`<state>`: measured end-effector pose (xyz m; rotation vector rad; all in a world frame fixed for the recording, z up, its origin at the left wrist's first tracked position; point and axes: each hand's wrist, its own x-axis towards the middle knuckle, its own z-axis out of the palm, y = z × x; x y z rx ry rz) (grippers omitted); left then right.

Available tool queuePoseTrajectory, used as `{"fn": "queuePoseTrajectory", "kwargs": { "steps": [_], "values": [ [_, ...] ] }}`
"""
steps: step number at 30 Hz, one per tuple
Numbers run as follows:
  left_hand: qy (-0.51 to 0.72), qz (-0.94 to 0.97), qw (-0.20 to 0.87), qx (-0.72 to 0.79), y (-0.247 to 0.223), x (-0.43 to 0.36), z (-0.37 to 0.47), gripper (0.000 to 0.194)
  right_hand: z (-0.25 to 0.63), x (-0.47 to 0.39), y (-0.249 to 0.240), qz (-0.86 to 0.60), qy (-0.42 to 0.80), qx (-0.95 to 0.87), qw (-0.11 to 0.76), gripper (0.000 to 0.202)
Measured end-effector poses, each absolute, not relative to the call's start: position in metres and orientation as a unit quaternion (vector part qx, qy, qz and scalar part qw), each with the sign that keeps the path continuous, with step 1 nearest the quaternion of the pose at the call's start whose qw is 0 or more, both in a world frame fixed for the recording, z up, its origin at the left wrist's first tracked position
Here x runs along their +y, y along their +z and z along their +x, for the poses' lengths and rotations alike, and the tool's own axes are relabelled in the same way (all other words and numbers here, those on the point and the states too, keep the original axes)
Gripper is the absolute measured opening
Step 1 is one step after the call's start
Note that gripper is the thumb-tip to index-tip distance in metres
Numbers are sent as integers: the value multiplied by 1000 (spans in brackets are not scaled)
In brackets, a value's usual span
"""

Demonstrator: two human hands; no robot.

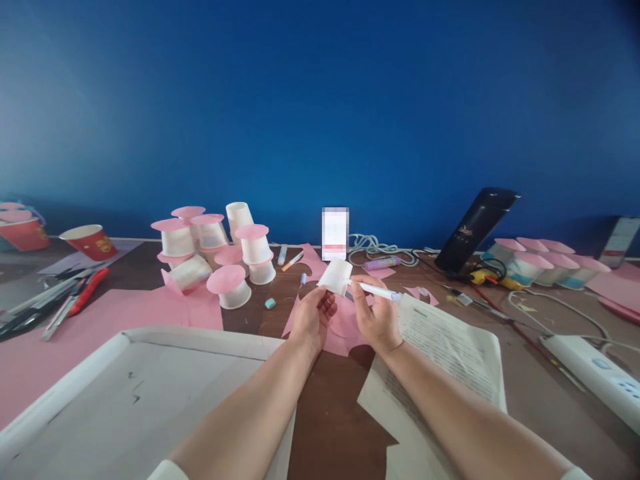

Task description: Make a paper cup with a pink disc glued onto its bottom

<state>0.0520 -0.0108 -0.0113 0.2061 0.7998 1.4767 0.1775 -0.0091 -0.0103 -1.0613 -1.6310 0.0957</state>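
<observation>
My left hand (pixel 313 320) is closed with its fingertips on the lower edge of a small white paper cup (pixel 334 275), which is tilted above the table. In my right hand (pixel 377 317) is a white pen (pixel 377 290), gripped between thumb and fingers. Its left end reaches close to the cup; whether it touches I cannot tell. Under both hands lie cut pink paper scraps (pixel 345 327). A phone (pixel 335 233) with a lit screen stands upright just behind the cup.
White cups with pink paper discs (pixel 229 280) are grouped left of centre, and more pink-topped cups (pixel 530 267) stand at right. Red-handled scissors (pixel 90 292), a white box lid (pixel 150 393), a printed sheet (pixel 453 347), a black cylinder (pixel 475 230) and a power strip (pixel 595 373) lie around.
</observation>
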Motion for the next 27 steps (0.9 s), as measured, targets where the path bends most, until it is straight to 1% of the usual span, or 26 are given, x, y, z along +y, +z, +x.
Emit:
{"fn": "queuePoseTrajectory", "kwargs": {
  "steps": [11, 17, 23, 27],
  "values": [
    [654, 103, 664, 348, -11, -12, 53, 6, 178, -9, -8, -452, 56, -707, 541, 15],
    [652, 98, 665, 350, -11, -11, 53, 8, 178, -9, -9, -456, 33, -688, 563, 17],
    [656, 96, 664, 346, -12, -12, 52, 7, 177, -11, -8, -462, 62, -710, 528, 17],
    [658, 97, 666, 338, -12, -12, 52, 8, 177, -13, -8, -459, 72, -713, 525, 18]
  ]
}}
